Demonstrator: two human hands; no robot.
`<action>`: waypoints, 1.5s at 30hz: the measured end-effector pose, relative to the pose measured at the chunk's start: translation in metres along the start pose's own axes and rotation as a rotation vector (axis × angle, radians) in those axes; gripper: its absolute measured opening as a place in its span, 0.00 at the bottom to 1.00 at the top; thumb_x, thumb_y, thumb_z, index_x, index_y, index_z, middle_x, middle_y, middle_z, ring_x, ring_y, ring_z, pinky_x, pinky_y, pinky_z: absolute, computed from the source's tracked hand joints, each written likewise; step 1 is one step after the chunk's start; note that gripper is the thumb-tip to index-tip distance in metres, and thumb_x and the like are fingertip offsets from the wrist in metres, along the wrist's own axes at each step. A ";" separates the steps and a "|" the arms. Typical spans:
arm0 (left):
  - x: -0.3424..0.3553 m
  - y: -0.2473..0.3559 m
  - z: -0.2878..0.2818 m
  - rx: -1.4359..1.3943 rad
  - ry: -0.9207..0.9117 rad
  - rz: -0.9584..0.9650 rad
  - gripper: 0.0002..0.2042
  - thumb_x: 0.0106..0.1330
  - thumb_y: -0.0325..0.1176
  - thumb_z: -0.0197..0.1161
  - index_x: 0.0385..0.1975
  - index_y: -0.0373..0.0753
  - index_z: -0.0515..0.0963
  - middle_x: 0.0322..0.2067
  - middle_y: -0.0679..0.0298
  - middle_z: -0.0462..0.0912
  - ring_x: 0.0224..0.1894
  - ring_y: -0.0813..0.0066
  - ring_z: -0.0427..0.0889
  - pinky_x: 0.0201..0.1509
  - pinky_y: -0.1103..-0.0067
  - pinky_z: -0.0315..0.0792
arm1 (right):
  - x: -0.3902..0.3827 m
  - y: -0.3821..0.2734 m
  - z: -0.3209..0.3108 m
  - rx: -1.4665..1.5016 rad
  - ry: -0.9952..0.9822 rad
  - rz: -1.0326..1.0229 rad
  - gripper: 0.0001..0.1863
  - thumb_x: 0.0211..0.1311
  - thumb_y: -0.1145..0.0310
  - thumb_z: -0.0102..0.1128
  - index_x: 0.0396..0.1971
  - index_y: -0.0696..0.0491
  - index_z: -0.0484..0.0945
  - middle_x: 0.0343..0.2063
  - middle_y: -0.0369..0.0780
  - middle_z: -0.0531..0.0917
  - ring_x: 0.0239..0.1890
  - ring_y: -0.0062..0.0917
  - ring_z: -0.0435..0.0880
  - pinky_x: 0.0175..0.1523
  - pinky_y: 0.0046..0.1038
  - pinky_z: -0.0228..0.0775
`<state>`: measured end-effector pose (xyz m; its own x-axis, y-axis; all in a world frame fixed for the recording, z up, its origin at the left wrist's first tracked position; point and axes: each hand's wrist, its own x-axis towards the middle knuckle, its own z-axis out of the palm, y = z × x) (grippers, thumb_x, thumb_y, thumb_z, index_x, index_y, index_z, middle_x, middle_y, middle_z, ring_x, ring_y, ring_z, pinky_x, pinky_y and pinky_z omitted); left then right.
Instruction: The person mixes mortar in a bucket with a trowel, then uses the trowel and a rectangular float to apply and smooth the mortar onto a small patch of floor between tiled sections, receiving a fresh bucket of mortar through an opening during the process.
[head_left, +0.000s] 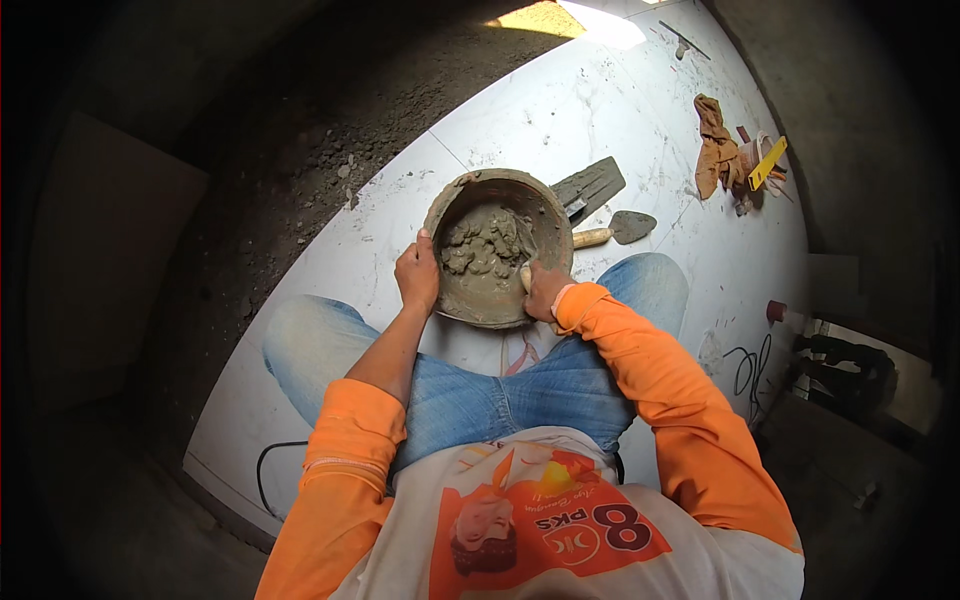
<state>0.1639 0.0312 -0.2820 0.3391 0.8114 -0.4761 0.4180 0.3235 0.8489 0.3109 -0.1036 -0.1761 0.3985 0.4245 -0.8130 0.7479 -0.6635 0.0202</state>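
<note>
Grey-brown mortar (485, 245), orange sleeves (665, 385), blue jeans (455, 400), brown cloth (711, 150), white floor (530, 122), perhaps grey-veined

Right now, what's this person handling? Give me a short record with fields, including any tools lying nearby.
Left hand: gripping the rim of a round, grey-smeared bucket
Right hand: closed around a pale, rounded handle; its other end is unclear
Bucket contents: lumpy, wet grey-brown mix
Tools right of bucket: flat, grey rectangular float; pointed grey trowel with tan wooden handle
Floor: smudged white tiles
</note>
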 end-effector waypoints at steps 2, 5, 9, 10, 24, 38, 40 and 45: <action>0.004 -0.001 -0.002 -0.011 0.016 0.004 0.29 0.69 0.53 0.48 0.22 0.28 0.75 0.21 0.46 0.76 0.25 0.57 0.72 0.37 0.65 0.67 | -0.004 0.005 -0.011 -0.086 0.002 -0.051 0.28 0.53 0.64 0.56 0.51 0.65 0.62 0.36 0.56 0.81 0.41 0.48 0.82 0.44 0.40 0.76; 0.008 -0.003 -0.003 0.013 0.057 -0.003 0.29 0.68 0.54 0.50 0.18 0.28 0.73 0.19 0.46 0.75 0.23 0.58 0.70 0.35 0.65 0.67 | -0.022 0.005 -0.042 -0.226 0.021 -0.148 0.27 0.53 0.66 0.55 0.51 0.63 0.63 0.31 0.55 0.82 0.36 0.48 0.83 0.39 0.43 0.76; 0.009 0.001 -0.005 0.060 0.094 -0.017 0.30 0.66 0.53 0.53 0.13 0.29 0.68 0.16 0.46 0.72 0.20 0.59 0.67 0.31 0.63 0.65 | -0.044 -0.006 -0.086 -0.412 0.127 -0.169 0.13 0.65 0.69 0.42 0.42 0.60 0.72 0.34 0.53 0.82 0.35 0.45 0.84 0.40 0.39 0.77; 0.008 0.004 -0.004 0.052 0.098 -0.025 0.30 0.66 0.53 0.53 0.13 0.29 0.68 0.16 0.46 0.72 0.20 0.59 0.67 0.31 0.63 0.65 | -0.048 -0.013 -0.091 -0.413 0.165 -0.085 0.13 0.64 0.67 0.45 0.41 0.59 0.74 0.37 0.51 0.82 0.38 0.41 0.85 0.39 0.36 0.78; 0.010 0.021 -0.003 0.062 0.112 -0.087 0.30 0.61 0.54 0.59 0.11 0.31 0.69 0.14 0.50 0.74 0.19 0.58 0.70 0.30 0.64 0.67 | 0.045 0.009 -0.118 -0.623 -0.787 -0.259 0.09 0.52 0.70 0.55 0.32 0.55 0.81 0.24 0.42 0.83 0.25 0.26 0.83 0.27 0.31 0.75; 0.006 0.032 -0.010 0.175 -0.063 -0.116 0.29 0.60 0.55 0.60 0.12 0.31 0.72 0.14 0.53 0.75 0.20 0.61 0.72 0.30 0.66 0.68 | -0.019 0.038 -0.051 0.678 -0.922 0.238 0.10 0.57 0.65 0.58 0.29 0.57 0.73 0.21 0.38 0.77 0.20 0.25 0.78 0.24 0.32 0.75; 0.003 0.028 -0.010 0.183 -0.084 -0.126 0.29 0.60 0.55 0.60 0.12 0.31 0.71 0.14 0.54 0.74 0.19 0.62 0.70 0.29 0.66 0.67 | -0.029 0.036 -0.025 0.826 -0.914 0.272 0.10 0.57 0.65 0.58 0.30 0.57 0.73 0.21 0.39 0.77 0.20 0.25 0.78 0.23 0.32 0.75; 0.007 0.026 -0.008 0.165 -0.075 -0.086 0.30 0.61 0.55 0.60 0.10 0.31 0.68 0.10 0.58 0.68 0.17 0.69 0.64 0.25 0.67 0.63 | -0.054 0.028 0.011 1.241 -0.775 0.307 0.08 0.60 0.67 0.52 0.35 0.55 0.71 0.22 0.38 0.76 0.18 0.25 0.77 0.19 0.32 0.72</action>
<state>0.1707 0.0492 -0.2615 0.3550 0.7438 -0.5663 0.5784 0.3012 0.7581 0.3042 -0.1522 -0.1379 -0.2180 0.0150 -0.9758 -0.3845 -0.9203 0.0717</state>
